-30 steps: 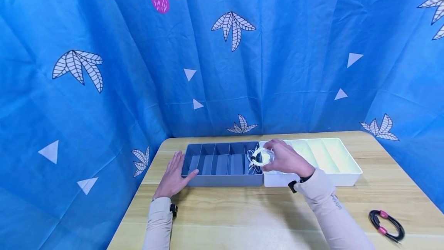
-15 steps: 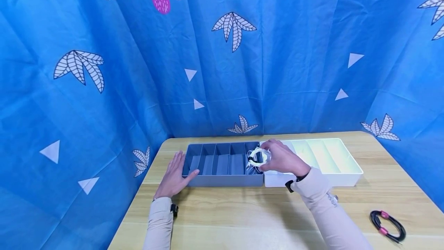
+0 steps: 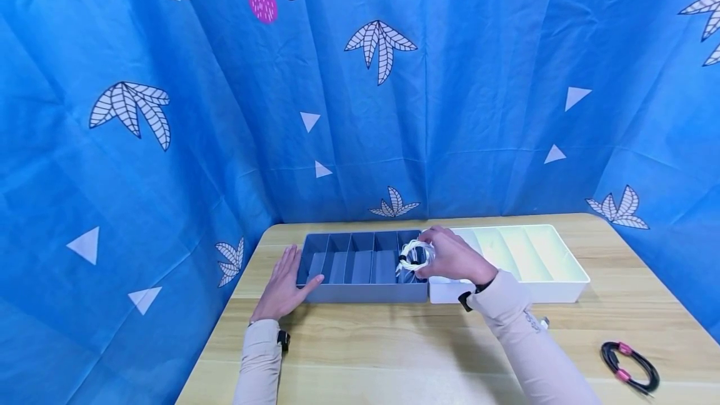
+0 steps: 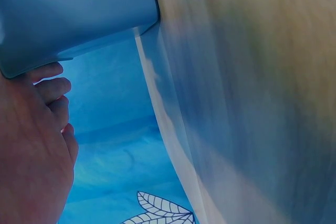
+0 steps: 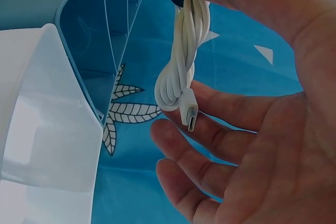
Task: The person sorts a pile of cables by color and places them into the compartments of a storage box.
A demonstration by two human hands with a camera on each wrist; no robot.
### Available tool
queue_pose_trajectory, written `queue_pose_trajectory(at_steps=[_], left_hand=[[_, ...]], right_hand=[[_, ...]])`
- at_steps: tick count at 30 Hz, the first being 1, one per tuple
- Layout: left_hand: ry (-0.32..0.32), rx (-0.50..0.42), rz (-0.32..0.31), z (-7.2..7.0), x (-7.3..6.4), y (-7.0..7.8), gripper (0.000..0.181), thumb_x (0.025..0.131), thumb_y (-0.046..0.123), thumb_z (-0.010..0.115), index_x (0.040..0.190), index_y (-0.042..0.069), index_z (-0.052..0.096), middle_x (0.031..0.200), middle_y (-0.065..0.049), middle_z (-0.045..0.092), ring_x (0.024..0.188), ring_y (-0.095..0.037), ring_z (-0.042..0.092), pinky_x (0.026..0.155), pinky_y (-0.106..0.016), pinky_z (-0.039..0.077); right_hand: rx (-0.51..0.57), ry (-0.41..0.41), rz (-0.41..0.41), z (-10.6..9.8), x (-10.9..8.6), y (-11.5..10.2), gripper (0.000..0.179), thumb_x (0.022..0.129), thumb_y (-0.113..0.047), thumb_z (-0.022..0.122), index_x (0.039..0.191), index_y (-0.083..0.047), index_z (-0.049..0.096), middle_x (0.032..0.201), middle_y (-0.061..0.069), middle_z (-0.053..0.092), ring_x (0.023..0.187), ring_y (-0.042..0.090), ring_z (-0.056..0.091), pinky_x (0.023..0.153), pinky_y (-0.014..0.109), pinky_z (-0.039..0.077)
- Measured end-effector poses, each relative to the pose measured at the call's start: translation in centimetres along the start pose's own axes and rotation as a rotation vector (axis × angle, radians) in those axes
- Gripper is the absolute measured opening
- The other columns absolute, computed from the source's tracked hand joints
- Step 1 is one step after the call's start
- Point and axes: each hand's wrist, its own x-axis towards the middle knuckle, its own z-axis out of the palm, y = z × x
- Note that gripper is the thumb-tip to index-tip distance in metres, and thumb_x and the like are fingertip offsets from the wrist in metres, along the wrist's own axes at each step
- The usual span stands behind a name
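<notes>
My left hand rests at the left end of the grey-blue divided organizer box, fingers straight and thumb along its front corner. In the left wrist view, the fingers lie beside the box wall. My right hand pinches a coiled white charging cable between thumb and fingers; a dark tie wraps the coil and a USB-C plug hangs from its lower end. The coil is over the grey-blue box's rightmost compartment, where other cables and something dark are partly hidden behind it.
A white divided organizer box stands end to end with the grey-blue one, partly under my right hand. A black coiled cable with pink ties lies at the table's right. Beside my right sleeve is a small white piece. A blue curtain hangs behind.
My right hand has moved left with the white cable, from the seam between the boxes to over the grey-blue box's end compartment. My left hand stays in place.
</notes>
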Motion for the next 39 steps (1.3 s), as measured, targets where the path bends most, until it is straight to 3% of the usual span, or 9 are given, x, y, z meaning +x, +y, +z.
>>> queue_pose_trajectory(at_steps=[25,39], left_hand=[[0.000,-0.004,-0.007,0.1,-0.1,0.0,0.105,0.095,0.075,0.050,0.167,0.007,0.013,0.177,-0.009,0.003,0.165,-0.033,0.003,0.132,-0.059,0.009],[0.009,-0.006,0.003,0.2,0.0,0.0,0.104,0.096,0.073,0.051,0.166,0.006,0.013,0.177,-0.010,0.003,0.164,-0.035,0.005,0.132,-0.060,0.009]], right_hand=[[0.015,-0.006,-0.002,1.0,1.1,-0.8,0.073,0.068,-0.030,0.097,0.126,0.001,0.067,0.126,0.014,0.067,0.113,0.031,0.061,0.099,0.050,0.054],[-0.008,-0.004,-0.031,1.8,1.7,-0.9,0.074,0.067,-0.029,0.097,0.127,0.001,0.067,0.128,0.014,0.067,0.117,0.034,0.061,0.104,0.056,0.049]])
